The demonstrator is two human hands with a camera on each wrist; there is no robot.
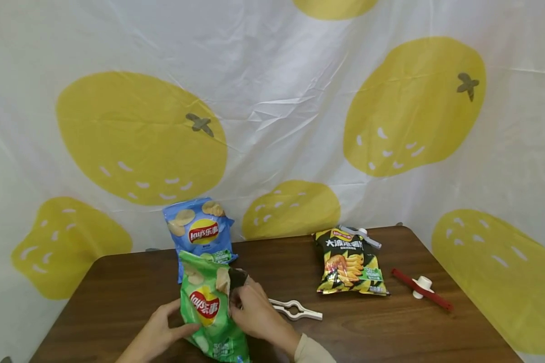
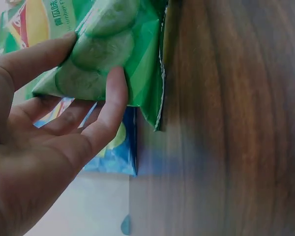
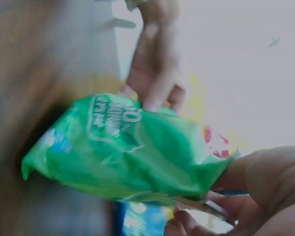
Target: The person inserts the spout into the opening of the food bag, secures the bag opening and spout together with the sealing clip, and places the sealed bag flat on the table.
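A green bag of potato chips stands tilted at the table's front, its side bulging in the right wrist view. My left hand holds its left side, thumb on the front; in the left wrist view fingers curl round the lower edge near the cucumber picture. My right hand pinches the upper right edge, where a dark flap shows; fingertips are partly hidden behind the bag. Just behind stands a blue bag of potato chips, partly covered by the green one. A white hinged clip lies right of my right hand.
A black-and-yellow bag of chips lies at the back right, a grey clip with a white knob across its top. Further right lies a red bar clip with a white knob. A lemon-print cloth hangs behind the table.
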